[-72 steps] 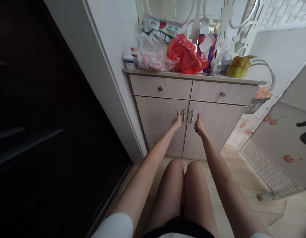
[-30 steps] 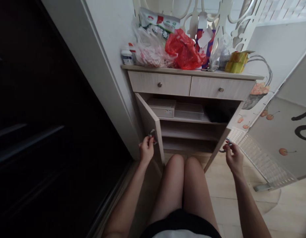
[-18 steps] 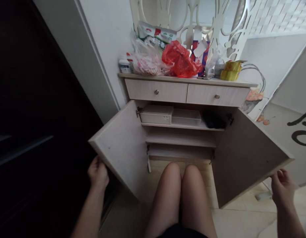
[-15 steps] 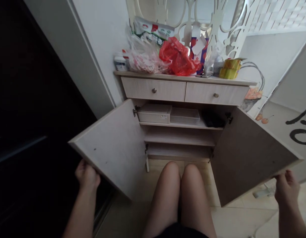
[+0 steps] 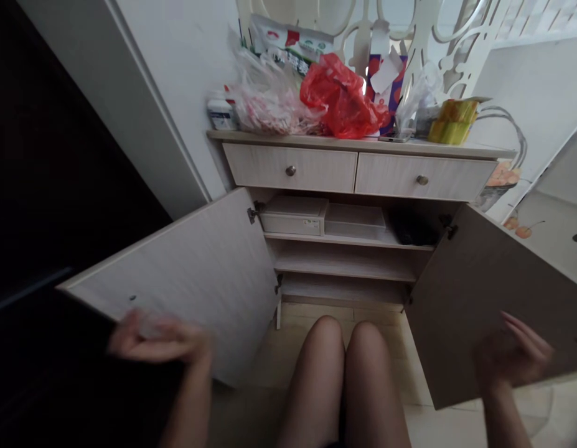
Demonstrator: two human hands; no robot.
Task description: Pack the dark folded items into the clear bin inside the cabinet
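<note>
A light wooden cabinet (image 5: 358,147) stands against the wall with both lower doors swung wide. My left hand (image 5: 157,339) hangs in front of the left door (image 5: 195,267), blurred by motion, fingers loosely extended. In front of the right door (image 5: 484,292) is my right hand (image 5: 512,358), also blurred, its fingers spread and holding nothing. The top shelf carries a white box (image 5: 292,216), a clear container (image 5: 356,221) and a dark object (image 5: 412,229). The two lower shelves (image 5: 344,264) look bare. My knees (image 5: 344,354) sit between the doors.
On the cabinet top lie plastic bags, a red bag (image 5: 342,99), a white bottle (image 5: 218,113) and a yellow pack (image 5: 451,121). A dark door (image 5: 45,218) fills the left. A decorated panel (image 5: 544,211) stands right. Pale tiles (image 5: 456,423) cover the floor.
Both cabinet doors went from shut to fully swung out. My hands have let go of the handles and moved in front of the doors, now blurred.
</note>
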